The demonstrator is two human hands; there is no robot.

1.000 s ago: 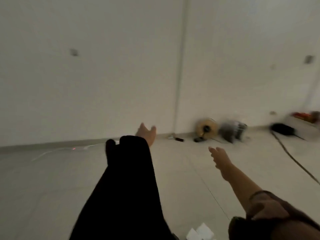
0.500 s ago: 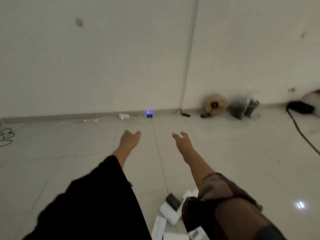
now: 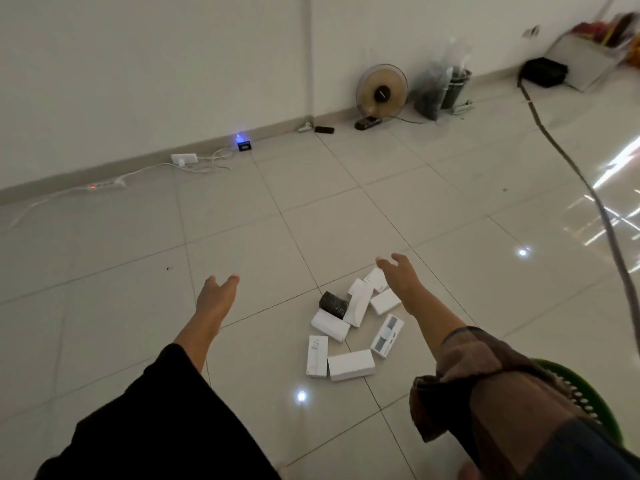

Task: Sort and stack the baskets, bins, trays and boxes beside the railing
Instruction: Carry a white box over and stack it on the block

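Several small white boxes [image 3: 350, 364] lie scattered on the tiled floor, with a dark wrapped block [image 3: 333, 303] among them. My right hand [image 3: 400, 276] reaches out above the far end of that pile, fingers straight, holding nothing. My left hand [image 3: 217, 295] stretches forward over bare tiles to the left of the boxes, fingers relaxed and empty. A green perforated basket [image 3: 585, 393] shows partly behind my right sleeve at the lower right.
Along the far wall stand a floor fan [image 3: 381, 93], a dark bin with bags [image 3: 446, 88], a power strip with white cables [image 3: 183, 158] and a blue-lit device [image 3: 243, 143]. A grey hose [image 3: 588, 188] runs across the floor on the right.
The view has tilted down from the wall to the floor, bringing the scattered boxes and green basket into sight. Both hands stay stretched forward and empty.
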